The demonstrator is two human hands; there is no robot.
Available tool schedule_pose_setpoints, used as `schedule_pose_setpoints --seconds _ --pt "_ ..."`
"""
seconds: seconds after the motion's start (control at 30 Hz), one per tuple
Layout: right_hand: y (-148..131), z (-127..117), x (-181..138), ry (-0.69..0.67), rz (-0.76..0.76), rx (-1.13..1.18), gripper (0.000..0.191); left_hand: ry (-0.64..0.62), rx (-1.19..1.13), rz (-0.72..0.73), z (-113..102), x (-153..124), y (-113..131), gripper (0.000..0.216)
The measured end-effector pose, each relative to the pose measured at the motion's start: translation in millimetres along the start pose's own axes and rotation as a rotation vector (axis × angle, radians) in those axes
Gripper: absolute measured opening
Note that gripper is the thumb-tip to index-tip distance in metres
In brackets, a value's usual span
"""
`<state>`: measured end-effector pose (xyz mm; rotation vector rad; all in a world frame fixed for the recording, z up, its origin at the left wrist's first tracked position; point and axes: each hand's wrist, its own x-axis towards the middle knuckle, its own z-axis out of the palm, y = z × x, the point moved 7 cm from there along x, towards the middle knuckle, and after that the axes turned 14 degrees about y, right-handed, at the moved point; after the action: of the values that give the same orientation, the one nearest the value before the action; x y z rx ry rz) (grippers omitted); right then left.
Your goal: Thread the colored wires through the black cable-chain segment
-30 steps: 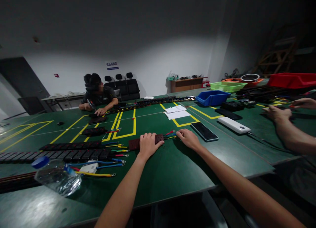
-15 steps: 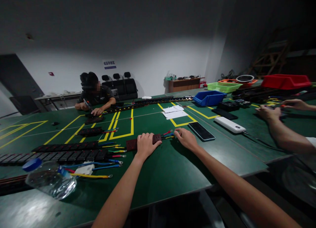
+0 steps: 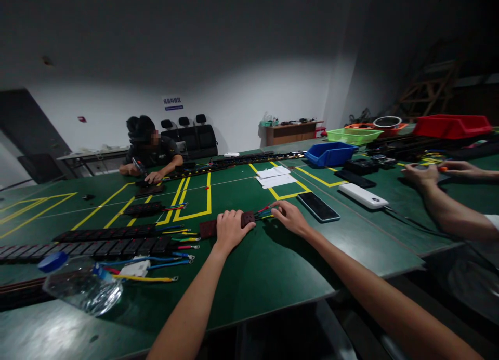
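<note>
My left hand (image 3: 231, 226) lies over a dark reddish-brown rectangular block (image 3: 208, 229), its thumb along the near right side, gripping it against the green table. From the block's right end come short red, blue and yellow-green wires (image 3: 264, 213) with ring lugs. My right hand (image 3: 289, 216) has its fingers closed on these wires near their lug ends; the fingertips partly hide them. Left of my hands lie long black segmented strips (image 3: 128, 247) with coloured lugged wires, and a shorter black block (image 3: 143, 208) with wires sits beyond them.
A plastic bottle (image 3: 81, 284) lies at the near left. To the right are a phone (image 3: 318, 207), a white power bank (image 3: 363, 196) with a cable, papers (image 3: 275, 177) and a blue bin (image 3: 331, 154). One co-worker (image 3: 152, 147) sits across; another's hands (image 3: 424, 177) work at the right.
My right hand has shifted slightly left along the wires, toward the block. My left hand stays in place on the block.
</note>
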<state>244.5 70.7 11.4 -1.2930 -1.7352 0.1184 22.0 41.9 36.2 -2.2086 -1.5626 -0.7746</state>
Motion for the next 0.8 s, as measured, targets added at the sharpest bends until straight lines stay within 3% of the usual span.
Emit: schedule_pose_setpoints --seconds 0.3,0.6,0.8 --pt "11.5 -6.3 -3.9 -0.029 0.172 -0.356 0.034 -0.015 -0.026 -0.014 1.4 0.6 -0.8 0.063" --pt "9.0 -7.0 0.4 0.026 0.093 -0.146 0.037 -0.004 -0.002 -0.013 1.4 -0.2 -0.8 0.063" --pt "11.9 -8.8 -3.5 -0.018 0.170 -0.308 0.038 -0.008 -0.008 -0.014 0.7 0.2 -0.8 0.064"
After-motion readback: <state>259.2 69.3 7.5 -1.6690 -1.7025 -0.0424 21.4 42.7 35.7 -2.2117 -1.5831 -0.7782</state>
